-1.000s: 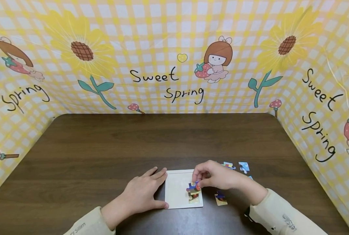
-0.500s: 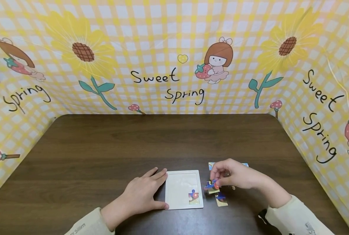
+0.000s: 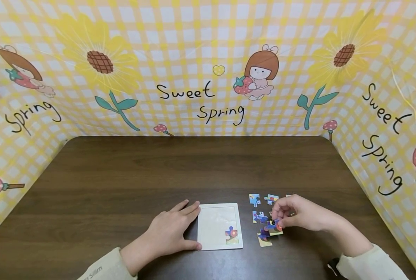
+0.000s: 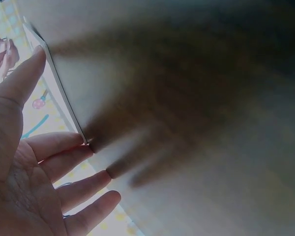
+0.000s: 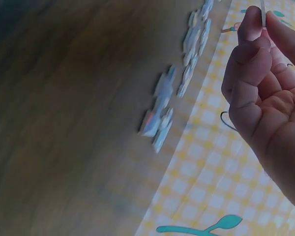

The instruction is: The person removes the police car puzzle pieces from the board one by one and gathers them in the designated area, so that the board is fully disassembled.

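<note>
A square white puzzle tray [image 3: 217,205] lies on the table in the head view, with one colourful jigsaw piece [image 3: 231,236] in its lower right corner. My left hand [image 3: 167,229] is spread along the tray's left side; thumb and index fingertip touch its two left corners, as the left wrist view also shows. Over the loose pieces to the right, my right hand [image 3: 299,213] pinches a blue, red and yellow jigsaw piece [image 3: 274,228] between thumb and fingers. In the right wrist view that piece [image 5: 263,14] appears edge-on. Part of the loose pieces is hidden behind the right hand.
Several loose jigsaw pieces lie right of the tray: a light blue one [image 3: 254,199], another at the back [image 3: 271,199], a blue one [image 3: 259,216] and a yellow-bottomed one [image 3: 265,240]. A checked cloth [image 3: 180,50] walls the brown table [image 3: 141,171] behind and at both sides.
My right hand has carried the pinched piece rightward, from above the tray to over the loose pieces. The piece in the tray's corner is now uncovered. My left hand has stayed put.
</note>
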`<state>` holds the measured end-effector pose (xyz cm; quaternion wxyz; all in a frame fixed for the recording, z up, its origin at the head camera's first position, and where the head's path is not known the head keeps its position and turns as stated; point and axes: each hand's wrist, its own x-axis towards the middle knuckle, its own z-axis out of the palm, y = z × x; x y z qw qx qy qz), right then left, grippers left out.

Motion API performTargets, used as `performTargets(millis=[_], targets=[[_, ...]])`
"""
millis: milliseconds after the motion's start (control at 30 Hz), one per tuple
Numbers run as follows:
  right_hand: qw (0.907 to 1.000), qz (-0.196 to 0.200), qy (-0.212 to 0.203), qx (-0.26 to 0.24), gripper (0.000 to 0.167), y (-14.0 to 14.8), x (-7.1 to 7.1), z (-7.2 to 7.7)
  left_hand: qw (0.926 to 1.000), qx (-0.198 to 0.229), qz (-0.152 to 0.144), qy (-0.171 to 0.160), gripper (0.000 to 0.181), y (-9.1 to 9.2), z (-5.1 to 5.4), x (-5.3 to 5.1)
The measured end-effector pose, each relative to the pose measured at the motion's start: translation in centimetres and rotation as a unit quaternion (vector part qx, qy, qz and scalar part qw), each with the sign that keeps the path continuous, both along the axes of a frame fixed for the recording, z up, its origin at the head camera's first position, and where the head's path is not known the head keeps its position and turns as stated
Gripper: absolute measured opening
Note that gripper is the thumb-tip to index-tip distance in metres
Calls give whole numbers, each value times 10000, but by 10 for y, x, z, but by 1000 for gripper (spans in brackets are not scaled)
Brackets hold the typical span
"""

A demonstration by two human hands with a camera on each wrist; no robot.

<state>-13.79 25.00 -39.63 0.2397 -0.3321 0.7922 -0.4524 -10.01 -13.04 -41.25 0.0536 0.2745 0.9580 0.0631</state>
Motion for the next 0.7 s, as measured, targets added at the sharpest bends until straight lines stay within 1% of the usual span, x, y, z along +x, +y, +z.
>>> performTargets(millis=[300,433,700], targets=[[9989,123,-442,-49,8,12,5,-7,10000,1,-7,-44,94,0,0,-1],[9990,123,-423,-18,6,14,6,-9,10000,7,-11,-22,94,0,0,-1],[9985,43,-439,316,5,13,9,-12,10000,-6,-20,9,94,0,0,-1]])
